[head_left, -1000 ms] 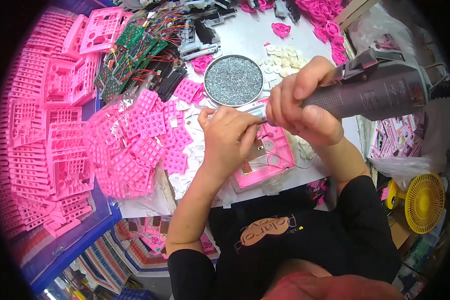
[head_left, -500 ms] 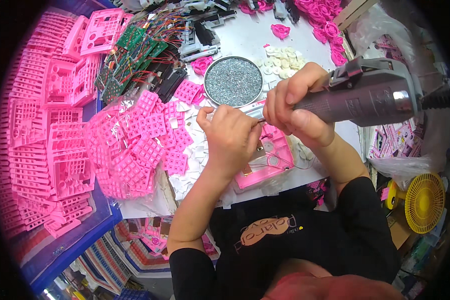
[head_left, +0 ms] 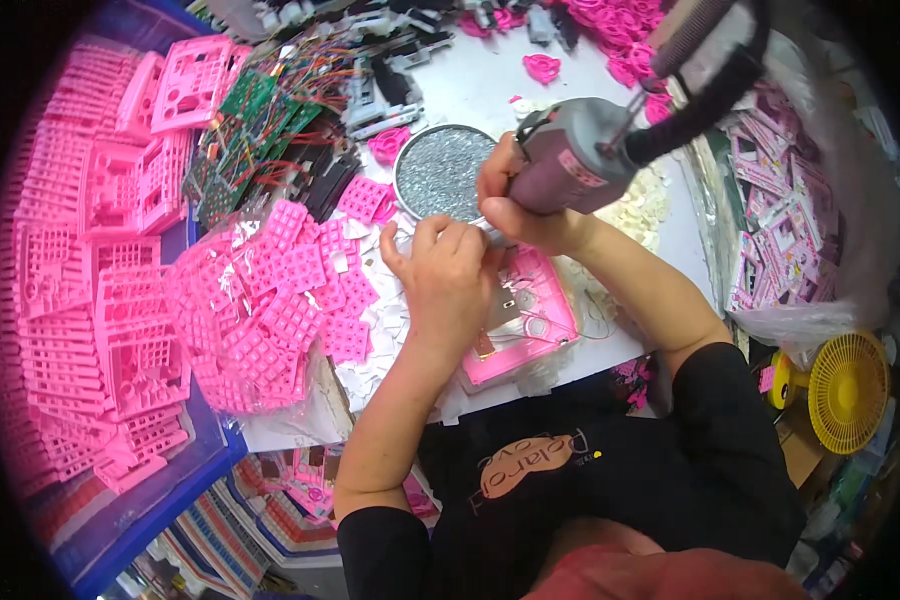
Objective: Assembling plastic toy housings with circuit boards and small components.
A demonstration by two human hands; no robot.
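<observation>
My right hand [head_left: 532, 212] is wrapped around a grey corded electric screwdriver [head_left: 575, 160], whose body tilts up and away to the right; its tip is hidden behind my hands. My left hand [head_left: 445, 275] is closed, its fingers curled down at the far left side of a pink plastic casing [head_left: 560, 325]. What those fingertips pinch is hidden. Inside the open casing a small metal plate and thin wires show. Just beyond my hands stands a round tin [head_left: 398, 180] full of small silver screws.
Pink button pads [head_left: 295, 268] lie at left, partly bagged, beside white pieces [head_left: 385, 330]. Pink housings [head_left: 135, 190] are stacked far left. Green circuit boards [head_left: 260, 130] with wires sit behind. Cream discs [head_left: 650, 205], a bag of printed pieces [head_left: 785, 230] and a yellow fan [head_left: 850, 392] are at right.
The screwdriver has swung from lying nearly level toward the right to a steeper tilt, and my right hand has moved left with it. My left hand stays by the casing's far side.
</observation>
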